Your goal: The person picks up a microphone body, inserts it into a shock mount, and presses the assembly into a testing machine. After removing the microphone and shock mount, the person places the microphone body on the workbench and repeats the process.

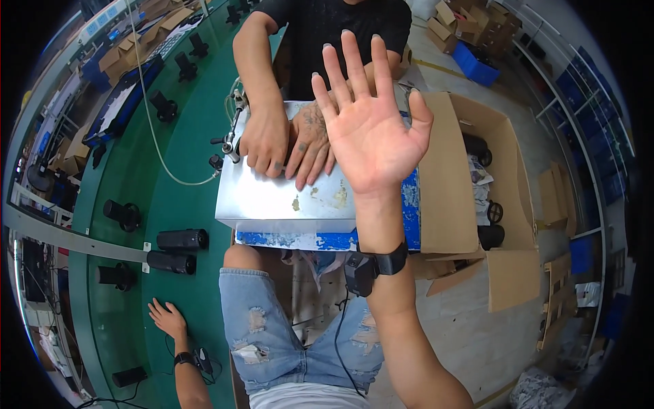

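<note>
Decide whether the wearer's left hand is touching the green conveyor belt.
Touching. The head view shows the left hand laid flat, fingers spread, on the green conveyor belt, with no gap visible beneath it.

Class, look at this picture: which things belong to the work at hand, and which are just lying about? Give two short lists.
In hand:
right hand, raised open, holding nothing
left hand, flat on the green belt
metal plate, under a co-worker's hands

Lying about:
black cylinders on the belt
open carton of parts
stacked cartons beyond
</note>
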A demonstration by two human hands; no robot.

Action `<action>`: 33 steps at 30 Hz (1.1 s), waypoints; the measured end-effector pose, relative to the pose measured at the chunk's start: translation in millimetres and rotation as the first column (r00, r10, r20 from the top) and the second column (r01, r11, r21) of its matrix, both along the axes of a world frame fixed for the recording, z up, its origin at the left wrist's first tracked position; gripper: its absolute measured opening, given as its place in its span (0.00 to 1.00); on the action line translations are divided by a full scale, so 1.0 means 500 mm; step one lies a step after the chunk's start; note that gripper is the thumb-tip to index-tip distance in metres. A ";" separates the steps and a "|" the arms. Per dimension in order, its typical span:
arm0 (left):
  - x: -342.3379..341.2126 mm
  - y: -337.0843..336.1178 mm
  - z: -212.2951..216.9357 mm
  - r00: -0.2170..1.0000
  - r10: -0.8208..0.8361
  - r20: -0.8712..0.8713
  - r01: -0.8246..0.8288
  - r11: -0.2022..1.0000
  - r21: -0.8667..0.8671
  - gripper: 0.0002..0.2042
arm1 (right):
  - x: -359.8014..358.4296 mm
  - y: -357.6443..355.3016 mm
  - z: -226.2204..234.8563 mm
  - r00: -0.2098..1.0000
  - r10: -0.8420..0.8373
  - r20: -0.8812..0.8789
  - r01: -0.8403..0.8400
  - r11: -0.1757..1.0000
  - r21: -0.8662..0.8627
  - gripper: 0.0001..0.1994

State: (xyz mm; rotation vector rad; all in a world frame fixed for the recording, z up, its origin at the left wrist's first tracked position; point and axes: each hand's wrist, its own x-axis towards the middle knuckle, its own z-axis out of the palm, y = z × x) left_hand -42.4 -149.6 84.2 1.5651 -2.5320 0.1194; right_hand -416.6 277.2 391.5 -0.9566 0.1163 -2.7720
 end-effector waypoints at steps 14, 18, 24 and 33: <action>0.001 0.004 -0.008 1.000 -0.018 0.024 0.018 1.000 -0.019 0.27 | 0.028 0.029 -0.108 0.971 0.236 0.033 -0.235 0.971 -0.035 0.52; 0.022 -0.015 -0.005 0.993 -0.115 -0.011 0.112 0.980 -0.162 0.26 | 0.038 0.020 -0.189 0.966 0.254 0.052 -0.252 0.967 -0.042 0.55; -0.049 -0.021 0.002 0.964 -0.252 -0.084 0.249 0.967 -0.049 0.27 | 0.089 0.120 -0.221 0.986 0.138 0.089 -0.152 0.973 0.172 0.55; -0.095 -0.009 0.083 0.895 -0.237 -0.378 0.301 0.946 0.119 0.29 | 0.102 0.115 -0.246 0.965 0.250 0.080 -0.259 0.956 0.134 0.54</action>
